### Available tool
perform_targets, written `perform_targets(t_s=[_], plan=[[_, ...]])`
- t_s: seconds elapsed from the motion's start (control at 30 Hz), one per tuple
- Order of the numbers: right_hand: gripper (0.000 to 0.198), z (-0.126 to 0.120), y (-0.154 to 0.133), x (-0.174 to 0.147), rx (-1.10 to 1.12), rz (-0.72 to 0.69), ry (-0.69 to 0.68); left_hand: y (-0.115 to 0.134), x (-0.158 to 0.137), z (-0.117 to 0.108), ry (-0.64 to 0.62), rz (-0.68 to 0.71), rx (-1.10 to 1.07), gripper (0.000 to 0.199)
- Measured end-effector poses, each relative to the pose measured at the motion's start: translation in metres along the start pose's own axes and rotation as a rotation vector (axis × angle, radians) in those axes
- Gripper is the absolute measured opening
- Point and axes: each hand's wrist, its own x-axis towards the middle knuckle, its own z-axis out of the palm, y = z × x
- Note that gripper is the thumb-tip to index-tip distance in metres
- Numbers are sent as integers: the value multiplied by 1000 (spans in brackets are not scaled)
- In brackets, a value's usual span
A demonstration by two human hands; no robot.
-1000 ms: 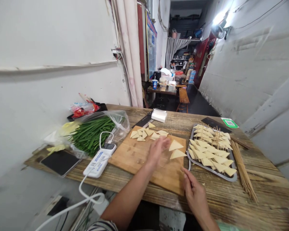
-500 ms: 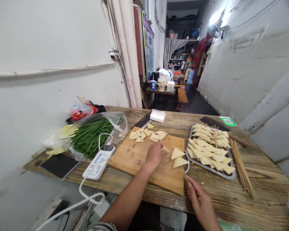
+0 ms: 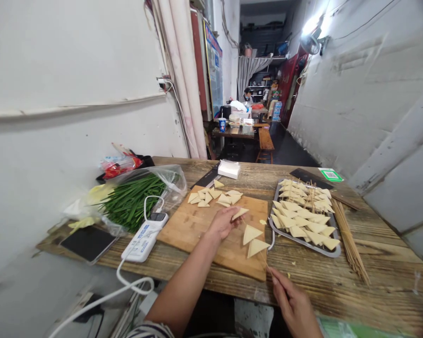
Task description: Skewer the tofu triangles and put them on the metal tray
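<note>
My left hand (image 3: 223, 222) pinches a pale triangular tofu slice (image 3: 239, 214) above the wooden cutting board (image 3: 193, 237). My right hand (image 3: 292, 295), at the table's front edge, grips the lower end of a thin bamboo skewer (image 3: 268, 268). Threaded on that skewer are two tofu triangles, an upper one (image 3: 251, 234) and a lower one (image 3: 257, 247). The skewer's far end points toward the slice in my left hand; whether it pierces it I cannot tell. Loose tofu triangles (image 3: 205, 196) lie in two clusters at the back of the board.
Right of the board, a metal tray (image 3: 333, 253) carries filled skewers, with a bundle of bare skewers (image 3: 350, 244) beside it. On the left are bagged green chives (image 3: 134, 199), a white power strip (image 3: 144, 238) and a dark tablet-like slab (image 3: 88, 243). A knife (image 3: 205, 175) lies behind the board.
My left hand has lifted a tofu slice off the board and turned it toward the skewer. The skewer with its two slices has shifted slightly left and down in the view.
</note>
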Motion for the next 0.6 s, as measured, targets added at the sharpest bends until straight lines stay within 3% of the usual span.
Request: perform_targets(t_s=[0.6], plan=[[36,0,-1,2,10,6,32,-2,2,-1,-45,-52,-114,9]])
